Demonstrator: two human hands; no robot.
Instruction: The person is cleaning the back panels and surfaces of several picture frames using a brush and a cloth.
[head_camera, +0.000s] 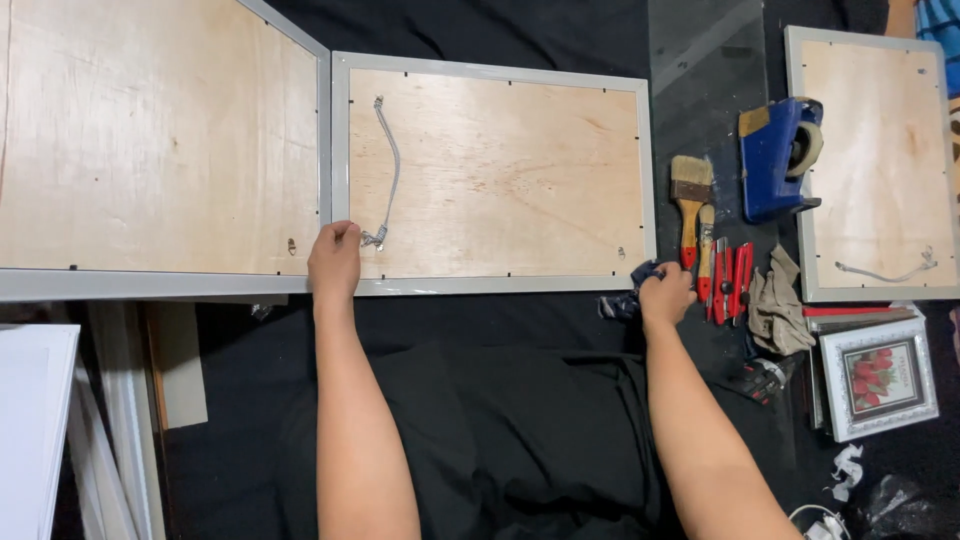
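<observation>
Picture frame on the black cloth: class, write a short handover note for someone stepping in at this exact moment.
Left hand: resting on the lower left corner of the picture frame, which lies face down.
Right hand: gripping a dark cloth at the frame's lower right corner.
Done: wooden backing in, hanging cord attached.
Left: I cannot tell; perhaps wiping the frame edge.
Nearby on the right: brush, tape dispenser, red cutters.

No package, label, sign or screen shows anywhere around the grey-framed plywood picture back (495, 170). The nearest thing to printed matter is a small white-framed flower picture (880, 375), well right of it.
</observation>
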